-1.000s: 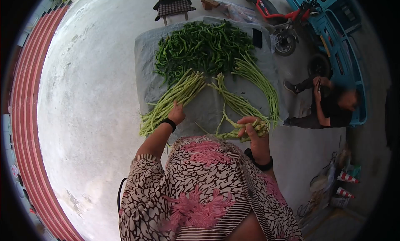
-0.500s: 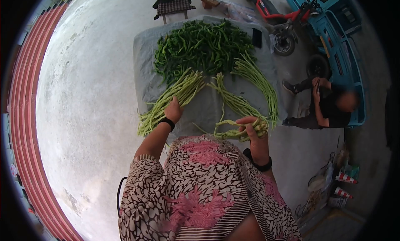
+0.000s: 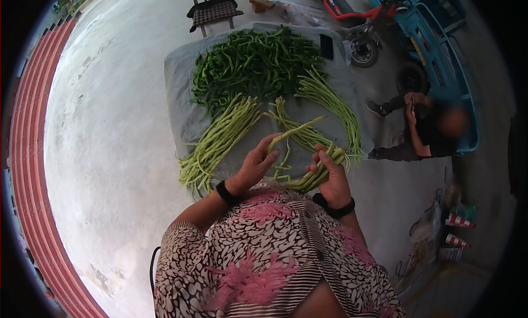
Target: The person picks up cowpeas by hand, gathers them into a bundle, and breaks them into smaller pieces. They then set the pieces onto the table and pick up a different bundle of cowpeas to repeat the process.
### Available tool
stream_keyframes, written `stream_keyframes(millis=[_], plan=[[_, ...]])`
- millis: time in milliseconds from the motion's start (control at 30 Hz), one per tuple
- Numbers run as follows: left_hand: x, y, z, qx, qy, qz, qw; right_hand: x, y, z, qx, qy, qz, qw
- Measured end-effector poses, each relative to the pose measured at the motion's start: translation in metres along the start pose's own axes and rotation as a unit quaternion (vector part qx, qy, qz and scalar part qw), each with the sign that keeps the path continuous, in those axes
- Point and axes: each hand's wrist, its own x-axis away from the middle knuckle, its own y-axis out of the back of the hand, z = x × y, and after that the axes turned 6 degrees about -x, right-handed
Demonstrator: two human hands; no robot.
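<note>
A single long bean [image 3: 300, 130] is pinched in my left hand [image 3: 256, 163], its free end pointing up and right over the table. My right hand [image 3: 334, 187] is wrapped round a bent bunch of long beans [image 3: 312, 179] close to my body. Beyond my left hand lies a large pile of long beans [image 3: 220, 135]. A smaller bunch [image 3: 302, 132] is in the middle, partly behind my hands, and another bunch [image 3: 335, 104] curves along the right side. Green peppers [image 3: 253, 62] are heaped at the far side of the grey sheet [image 3: 179, 90].
A black phone [image 3: 326, 46] lies at the far right corner of the sheet. Behind stands a chair [image 3: 214, 13]. To the right are a red scooter [image 3: 352, 15], a blue vehicle [image 3: 434, 54] and a seated person [image 3: 434, 131]. Red steps [image 3: 33, 169] run along the left.
My left hand has left the large bean pile and moved right, now holding a single long bean near the right hand. The right hand keeps its bunch, turned slightly. The view has shifted a little.
</note>
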Motion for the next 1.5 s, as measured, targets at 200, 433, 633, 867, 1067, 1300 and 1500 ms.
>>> stream_keyframes(millis=[200,433,633,867,1067,1300,1500], plan=[[0.001,-0.002,-0.032,-0.117,0.005,0.160,0.980,-0.003,-0.006,0.011,-0.147,0.053,0.057,0.986],[0.004,-0.009,-0.016,-0.232,-0.156,0.158,0.947,0.000,0.004,0.008,-0.085,0.112,0.065,0.988],[0.009,-0.005,-0.003,-0.299,-0.088,0.196,0.930,0.006,-0.002,0.002,-0.013,0.159,0.044,0.986],[0.023,0.024,0.123,-0.389,0.021,0.237,0.890,0.015,-0.011,0.006,0.136,0.265,0.050,0.953],[0.020,0.072,0.191,-0.508,0.135,0.252,0.813,0.020,-0.012,0.009,0.052,0.205,0.147,0.966],[-0.039,0.099,0.208,-0.495,0.211,0.003,0.843,0.021,-0.009,0.006,0.087,0.196,0.137,0.967],[-0.054,0.096,0.206,-0.521,0.291,0.036,0.802,0.025,-0.009,0.009,0.083,0.192,0.104,0.972]])
